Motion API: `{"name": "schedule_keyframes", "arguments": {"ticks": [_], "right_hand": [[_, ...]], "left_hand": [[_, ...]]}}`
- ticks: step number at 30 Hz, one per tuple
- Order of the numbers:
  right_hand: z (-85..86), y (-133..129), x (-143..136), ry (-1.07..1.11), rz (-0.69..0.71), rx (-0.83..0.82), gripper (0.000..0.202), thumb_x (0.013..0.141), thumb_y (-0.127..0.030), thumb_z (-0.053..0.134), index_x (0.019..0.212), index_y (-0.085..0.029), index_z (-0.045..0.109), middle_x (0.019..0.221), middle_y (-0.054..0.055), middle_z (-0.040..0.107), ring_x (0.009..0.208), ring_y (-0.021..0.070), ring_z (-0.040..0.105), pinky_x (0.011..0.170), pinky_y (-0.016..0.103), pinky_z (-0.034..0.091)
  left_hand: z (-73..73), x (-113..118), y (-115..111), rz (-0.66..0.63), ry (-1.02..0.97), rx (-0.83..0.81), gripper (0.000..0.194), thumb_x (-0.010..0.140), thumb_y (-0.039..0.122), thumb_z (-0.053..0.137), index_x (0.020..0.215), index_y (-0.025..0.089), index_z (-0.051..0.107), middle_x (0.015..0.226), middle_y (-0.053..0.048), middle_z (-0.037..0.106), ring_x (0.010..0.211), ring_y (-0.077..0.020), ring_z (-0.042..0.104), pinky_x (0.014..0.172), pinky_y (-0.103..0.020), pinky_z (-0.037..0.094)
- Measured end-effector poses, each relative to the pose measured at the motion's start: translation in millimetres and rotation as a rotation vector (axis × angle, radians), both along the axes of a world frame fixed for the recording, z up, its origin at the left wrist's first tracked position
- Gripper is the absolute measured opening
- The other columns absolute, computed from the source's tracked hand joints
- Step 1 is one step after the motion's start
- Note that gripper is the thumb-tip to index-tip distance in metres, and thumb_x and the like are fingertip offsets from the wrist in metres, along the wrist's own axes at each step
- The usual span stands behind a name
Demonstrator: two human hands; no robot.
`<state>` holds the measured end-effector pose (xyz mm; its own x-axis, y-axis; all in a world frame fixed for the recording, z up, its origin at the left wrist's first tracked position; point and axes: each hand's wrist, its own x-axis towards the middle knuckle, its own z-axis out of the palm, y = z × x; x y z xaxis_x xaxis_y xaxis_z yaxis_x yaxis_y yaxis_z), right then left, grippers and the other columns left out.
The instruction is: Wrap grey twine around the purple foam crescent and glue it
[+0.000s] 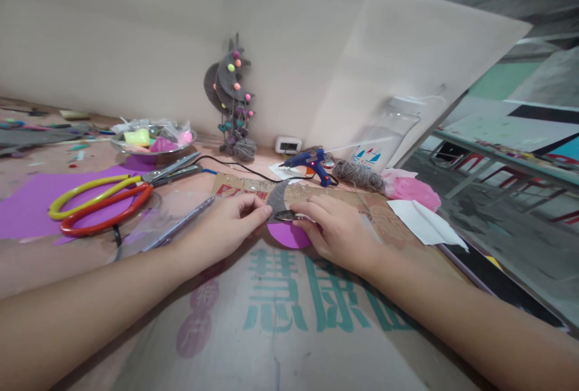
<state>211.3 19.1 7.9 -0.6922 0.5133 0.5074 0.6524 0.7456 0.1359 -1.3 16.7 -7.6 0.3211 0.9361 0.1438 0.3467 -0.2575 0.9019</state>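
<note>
Between my hands stands a grey crescent (278, 199) that looks wound with yarn, its tip pointing up. My left hand (239, 216) pinches its left edge between thumb and fingertips. From the closed fingers of my right hand (339, 228) a small dark, shiny metal tool (286, 216) points left across the crescent's lower part. Its kind is not clear, since the fingers hide most of it. A rounded purple piece (289, 236) shows just below, beside my right thumb. Under both hands lies a printed cardboard sheet (289, 343).
Scissors (106, 201) with yellow and red handles and a pen (181, 222) lie to the left, near purple sheets (22, 210). Farther back are a metal bowl (194, 136), a blue glue gun (312, 162), grey yarn (359, 175) and a clear bottle (393, 125). A decorated crescent hanging (233, 80) leans there.
</note>
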Motion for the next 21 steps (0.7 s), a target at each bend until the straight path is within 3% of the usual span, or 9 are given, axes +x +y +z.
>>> {"name": "schedule_keyframes", "arguments": {"ticks": [16, 21], "right_hand": [[0.8, 1.9, -0.4, -0.024, 0.019, -0.011, 0.023, 0.09, -0.022, 0.041, 0.098, -0.015, 0.062, 0.071, 0.005, 0.058, 0.068, 0.0168, 0.052, 0.059, 0.027, 0.038], [0.1, 1.3, 1.6, 0.076, 0.015, -0.087, 0.019, 0.088, -0.021, 0.047, 0.098, -0.015, 0.061, 0.082, 0.006, 0.063, 0.076, 0.0171, 0.056, 0.066, 0.028, 0.042]], "left_hand": [[-7.3, -0.7, 3.1, 0.008, -0.017, -0.023, 0.032, 0.082, 0.043, 0.047, 0.062, 0.019, 0.051, 0.056, 0.004, 0.05, 0.051, -0.0109, 0.043, 0.049, -0.022, 0.031], [-4.4, -0.6, 1.8, -0.001, -0.011, -0.018, 0.032, 0.083, 0.043, 0.047, 0.062, 0.019, 0.051, 0.057, 0.004, 0.051, 0.052, -0.0107, 0.044, 0.05, -0.022, 0.032]]}}
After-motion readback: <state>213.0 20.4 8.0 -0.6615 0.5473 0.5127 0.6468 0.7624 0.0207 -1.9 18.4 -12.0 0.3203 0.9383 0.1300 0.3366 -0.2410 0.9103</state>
